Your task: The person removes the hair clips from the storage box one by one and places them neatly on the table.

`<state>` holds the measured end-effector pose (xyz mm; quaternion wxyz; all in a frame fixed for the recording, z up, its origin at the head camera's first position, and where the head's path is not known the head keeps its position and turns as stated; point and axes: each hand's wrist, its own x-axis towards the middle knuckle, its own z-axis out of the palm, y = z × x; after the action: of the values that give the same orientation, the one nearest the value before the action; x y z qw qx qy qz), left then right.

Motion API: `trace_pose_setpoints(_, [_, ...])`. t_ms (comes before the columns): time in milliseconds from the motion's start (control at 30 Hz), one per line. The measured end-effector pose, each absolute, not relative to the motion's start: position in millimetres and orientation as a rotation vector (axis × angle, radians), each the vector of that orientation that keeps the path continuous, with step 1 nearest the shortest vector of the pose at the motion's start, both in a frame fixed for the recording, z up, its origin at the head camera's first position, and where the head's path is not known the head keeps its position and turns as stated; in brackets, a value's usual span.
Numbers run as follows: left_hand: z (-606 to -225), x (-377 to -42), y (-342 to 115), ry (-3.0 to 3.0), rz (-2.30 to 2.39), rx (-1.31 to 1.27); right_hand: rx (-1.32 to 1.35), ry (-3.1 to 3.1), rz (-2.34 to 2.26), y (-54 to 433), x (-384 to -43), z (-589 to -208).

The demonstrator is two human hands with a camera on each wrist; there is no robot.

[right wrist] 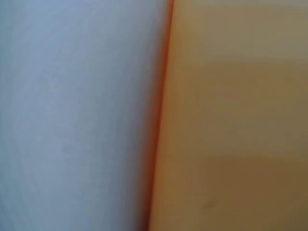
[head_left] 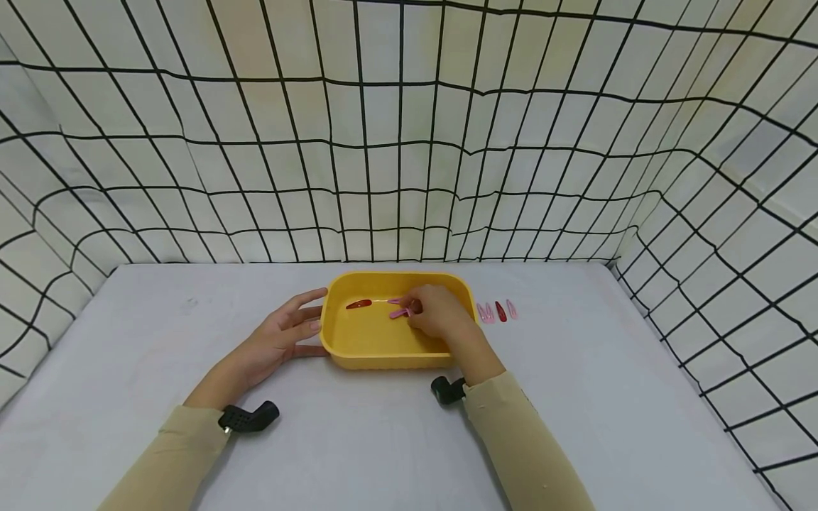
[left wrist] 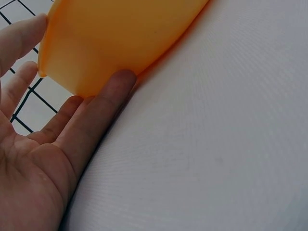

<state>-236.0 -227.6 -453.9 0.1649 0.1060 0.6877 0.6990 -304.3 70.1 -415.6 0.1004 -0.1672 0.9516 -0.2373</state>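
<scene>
Pink clips (head_left: 397,314) lie in the yellow tray (head_left: 364,342) on the white counter (head_left: 358,440), beside a red clip (head_left: 358,304). The right hand (head_left: 441,312) bends its fingers at them (whether it pinches one, I cannot tell). The left hand (head_left: 284,332), fingers extended, touches the tray's left end. Four more clips (head_left: 501,311) lie in a row just right of the tray.

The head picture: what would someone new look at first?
Probably the bright yellow tray on the white table, with the left hand touching its left side and the right hand inside it. Next, perhaps the four pink and red clips on the table to the tray's right. A black grid stands behind.
</scene>
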Motion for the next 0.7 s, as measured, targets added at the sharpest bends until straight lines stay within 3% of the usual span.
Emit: trace_pose_setpoints(700, [-456.3, -237.8, -228.9, 1.956, 1.991, 0.329, -0.507, 2.774, -0.751, 70.5, -303.3, -413.6])
